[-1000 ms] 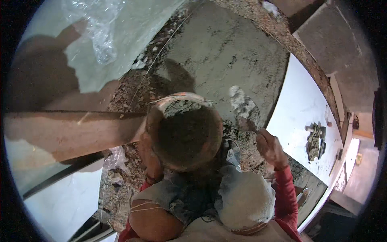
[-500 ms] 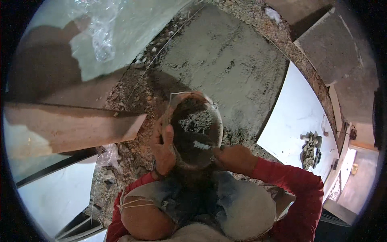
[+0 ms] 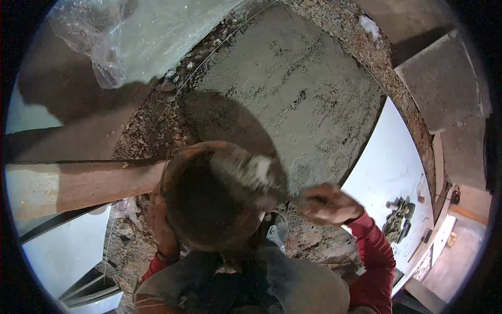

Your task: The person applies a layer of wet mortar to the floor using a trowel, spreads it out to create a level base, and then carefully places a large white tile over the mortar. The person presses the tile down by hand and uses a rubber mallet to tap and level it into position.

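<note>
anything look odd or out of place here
Crumpled clear plastic lies loose at upper left, looking stray, and a grimy cluster of items on the white panel at right stands out against the pale surface.

Hard shadows (image 3: 63, 97) darken the left, and motion blurs the trowel (image 3: 243, 170).

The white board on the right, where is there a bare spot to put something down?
The white board looks mostly bare up top, between the grey mortar and the muddy clump. It's crowded around that clump and at the lower left, by the right hand and red sleeve.
</note>
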### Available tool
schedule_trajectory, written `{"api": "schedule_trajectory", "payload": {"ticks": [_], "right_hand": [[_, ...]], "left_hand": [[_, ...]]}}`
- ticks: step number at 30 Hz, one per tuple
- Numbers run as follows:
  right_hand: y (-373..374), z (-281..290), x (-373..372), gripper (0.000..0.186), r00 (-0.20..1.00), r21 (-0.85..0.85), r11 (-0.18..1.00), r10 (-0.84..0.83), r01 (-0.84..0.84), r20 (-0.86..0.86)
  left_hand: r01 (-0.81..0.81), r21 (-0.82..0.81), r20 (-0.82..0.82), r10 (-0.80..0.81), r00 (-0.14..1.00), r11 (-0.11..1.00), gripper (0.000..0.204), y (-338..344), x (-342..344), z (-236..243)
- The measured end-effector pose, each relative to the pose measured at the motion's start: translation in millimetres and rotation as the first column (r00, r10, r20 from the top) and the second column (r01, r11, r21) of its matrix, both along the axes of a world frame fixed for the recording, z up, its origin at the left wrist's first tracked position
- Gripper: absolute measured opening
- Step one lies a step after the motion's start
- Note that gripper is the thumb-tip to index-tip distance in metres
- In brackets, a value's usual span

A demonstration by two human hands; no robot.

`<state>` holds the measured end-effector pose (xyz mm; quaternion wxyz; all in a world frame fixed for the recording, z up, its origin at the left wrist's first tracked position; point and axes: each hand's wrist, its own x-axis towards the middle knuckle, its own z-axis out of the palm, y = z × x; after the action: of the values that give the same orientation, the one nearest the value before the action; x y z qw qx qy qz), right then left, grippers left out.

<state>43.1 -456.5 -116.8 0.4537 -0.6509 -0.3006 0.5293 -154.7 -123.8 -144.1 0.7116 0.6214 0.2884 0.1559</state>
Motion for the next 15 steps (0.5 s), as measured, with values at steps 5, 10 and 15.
{"api": "schedule_trajectory", "payload": {"ticks": [5,10,15], "right_hand": [[-18,-7,103,0.037,0.722,0.029,0.867,-0.432,0.497,0.541],[1,-77,222,0.03,-0.07,0.007,0.801,0.044,0.599,0.997],[-34,-139,286,0.039,0.162,0.102,0.68,-0.312,0.726,0.936]], "left_hand": [[-0.082,0.006,-0.052,0.082,0.995,0.997,0.046,16,-29,-27],[-0.095,0.083,-0.143,0.106,0.984,0.992,0.042,20,-38,-36],[-0.053,0.209,-0.311,0.118,0.943,0.976,0.045,21,-36,-30]]}}
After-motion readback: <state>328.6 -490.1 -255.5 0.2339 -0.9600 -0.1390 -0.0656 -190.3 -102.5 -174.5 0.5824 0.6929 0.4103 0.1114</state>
